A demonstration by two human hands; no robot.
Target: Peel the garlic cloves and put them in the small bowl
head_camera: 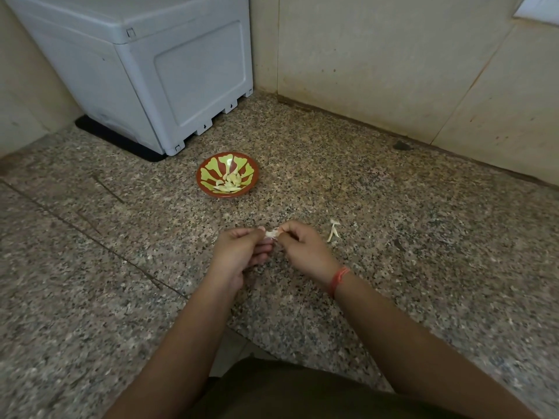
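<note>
The fingers of the left hand (239,252) and right hand (302,249) are clamped on one garlic clove (271,233), held just above the table (393,207). It is best to keep the clove steady and strip the papery skin lengthwise (scraps (333,232) lie just right). The bowl (225,193) ahead holds peeled cloves (230,184).

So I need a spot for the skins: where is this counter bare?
Bare granite lies left of the small bowl in front of the grey appliance, and right of the loose skins toward the wall. Crowded where left hand and right hand pinch the garlic clove.
</note>
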